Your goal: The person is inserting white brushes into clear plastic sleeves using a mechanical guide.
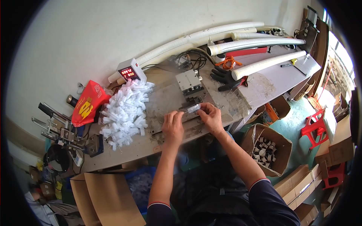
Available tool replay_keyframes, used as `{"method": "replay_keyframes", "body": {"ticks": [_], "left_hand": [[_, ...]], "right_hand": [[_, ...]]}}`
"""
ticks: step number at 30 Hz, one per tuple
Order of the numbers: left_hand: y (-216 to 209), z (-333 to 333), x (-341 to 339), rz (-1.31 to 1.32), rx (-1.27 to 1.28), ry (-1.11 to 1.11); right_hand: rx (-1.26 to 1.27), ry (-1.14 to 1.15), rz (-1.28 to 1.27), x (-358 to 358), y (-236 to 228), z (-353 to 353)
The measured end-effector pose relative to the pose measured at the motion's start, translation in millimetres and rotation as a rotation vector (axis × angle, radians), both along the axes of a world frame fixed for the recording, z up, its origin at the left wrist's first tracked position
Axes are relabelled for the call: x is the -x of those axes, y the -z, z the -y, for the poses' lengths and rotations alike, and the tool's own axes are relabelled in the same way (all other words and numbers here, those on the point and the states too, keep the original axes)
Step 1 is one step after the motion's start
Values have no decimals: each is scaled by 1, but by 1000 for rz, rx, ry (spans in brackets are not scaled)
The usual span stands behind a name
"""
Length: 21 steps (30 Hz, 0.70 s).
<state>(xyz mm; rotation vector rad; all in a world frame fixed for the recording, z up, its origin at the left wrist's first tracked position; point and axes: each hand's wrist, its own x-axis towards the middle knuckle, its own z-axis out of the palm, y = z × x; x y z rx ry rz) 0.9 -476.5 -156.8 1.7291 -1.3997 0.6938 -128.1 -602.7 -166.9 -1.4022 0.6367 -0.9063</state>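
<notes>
A small white bristle brush [194, 109] is between my hands, just in front of a metal block machine on the bench. My right hand [212, 119] pinches its right end between thumb and fingers. At the other end, the fingers of my left hand [173, 127] are pressed together, apparently on the brush's thin stem; the exact grip is partly hidden. The grey metal machine [189, 81] with a dark clamp-like part [191, 101] sits right behind the brush. Left of my hands lies a large heap of similar white brushes [126, 113].
A counter box with red digits [132, 71] and a red bag [89, 103] stand by the heap. Black gloves [226, 78] and long white tubes [260, 66] lie rightward. Cardboard boxes [113, 196] and a carton of cut rings [283, 150] flank me below. A metal fixture [69, 135] is far left.
</notes>
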Motion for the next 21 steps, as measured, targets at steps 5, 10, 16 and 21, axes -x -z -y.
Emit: {"method": "replay_keyframes", "body": {"ticks": [5,10,16,21], "left_hand": [[-1,4,2,19,-21,13],[1,6,2,-19,-45,59],[-1,7,6,25,-33,35],[-1,6,7,69,-35,28]], "right_hand": [[-64,-56,11,5,0,4],[-64,-52,80,3,2,4],[-146,-50,61,9,-3,8],[-88,-23,43,5,2,8]]}}
